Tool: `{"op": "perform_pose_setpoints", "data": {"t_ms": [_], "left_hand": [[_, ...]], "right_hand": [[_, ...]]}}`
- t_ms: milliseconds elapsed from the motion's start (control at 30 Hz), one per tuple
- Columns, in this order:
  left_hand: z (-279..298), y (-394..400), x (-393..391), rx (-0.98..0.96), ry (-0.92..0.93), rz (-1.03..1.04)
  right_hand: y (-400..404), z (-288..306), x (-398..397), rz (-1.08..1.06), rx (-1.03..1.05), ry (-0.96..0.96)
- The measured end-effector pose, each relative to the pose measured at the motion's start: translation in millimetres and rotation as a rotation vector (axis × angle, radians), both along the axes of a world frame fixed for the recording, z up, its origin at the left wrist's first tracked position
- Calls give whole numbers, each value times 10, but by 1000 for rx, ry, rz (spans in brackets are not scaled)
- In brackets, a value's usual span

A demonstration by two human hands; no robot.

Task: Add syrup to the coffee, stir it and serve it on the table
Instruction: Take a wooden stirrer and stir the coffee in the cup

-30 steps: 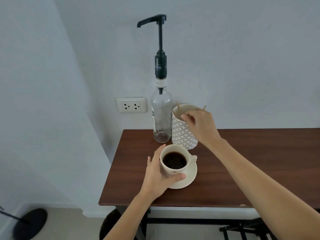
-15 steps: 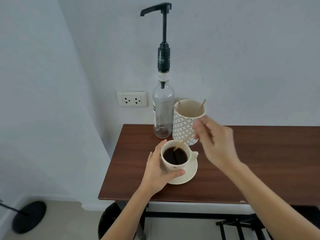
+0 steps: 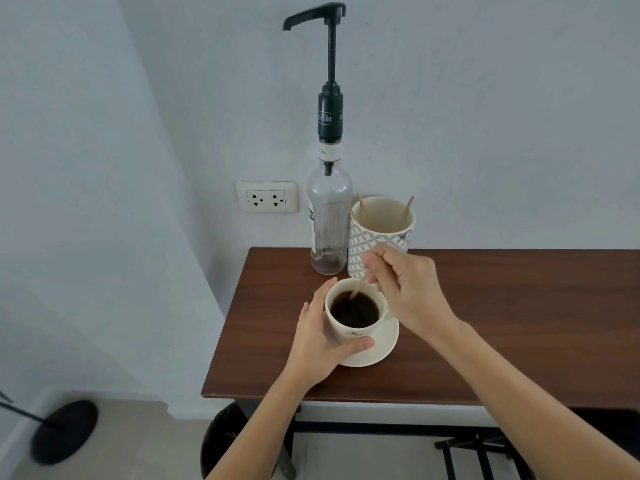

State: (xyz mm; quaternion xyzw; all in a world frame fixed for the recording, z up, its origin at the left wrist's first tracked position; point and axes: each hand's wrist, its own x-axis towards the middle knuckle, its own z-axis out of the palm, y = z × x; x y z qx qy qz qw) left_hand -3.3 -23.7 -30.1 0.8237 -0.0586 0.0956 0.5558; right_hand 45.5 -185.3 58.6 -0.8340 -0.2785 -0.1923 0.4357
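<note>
A white cup of black coffee [image 3: 353, 329] stands on a white saucer [image 3: 382, 346] near the left end of the brown table [image 3: 502, 323]. My left hand [image 3: 320, 341] wraps around the cup's left side. My right hand [image 3: 408, 285] pinches a thin wooden stir stick [image 3: 360, 285] whose lower end dips into the coffee. Behind the cup stands a clear syrup bottle [image 3: 329, 216] with a tall black pump, close to the wall.
A patterned white holder [image 3: 379, 233] with a few more wooden sticks stands right of the bottle. A wall socket [image 3: 266, 201] sits left of the bottle. The table's left edge is close to the cup. A black round base [image 3: 64, 431] lies on the floor at lower left.
My right hand took a stick from the holder, brought it down and forward, and its tip now sits in the coffee. The left hand stayed on the cup.
</note>
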Motion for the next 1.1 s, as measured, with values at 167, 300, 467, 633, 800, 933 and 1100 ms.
{"op": "perform_pose_setpoints", "data": {"t_ms": [167, 300, 467, 633, 800, 933, 1100], "left_hand": [[-12, 6, 2, -6, -3, 5], [-30, 11, 9, -14, 9, 2], [-40, 11, 9, -9, 11, 4], [-39, 12, 11, -7, 7, 8], [-44, 11, 20, -13, 16, 3], [-50, 8, 7, -20, 8, 14], [-56, 21, 19, -19, 1, 6]], "right_hand": [[-159, 45, 24, -60, -116, -58], [-13, -44, -75, 0, 77, 135], [-47, 33, 4, -41, -31, -18], [-125, 22, -38, -27, -55, 12], [14, -10, -9, -23, 86, 72], [-131, 46, 60, -81, -55, -85], [-57, -44, -62, -18, 65, 75]]}}
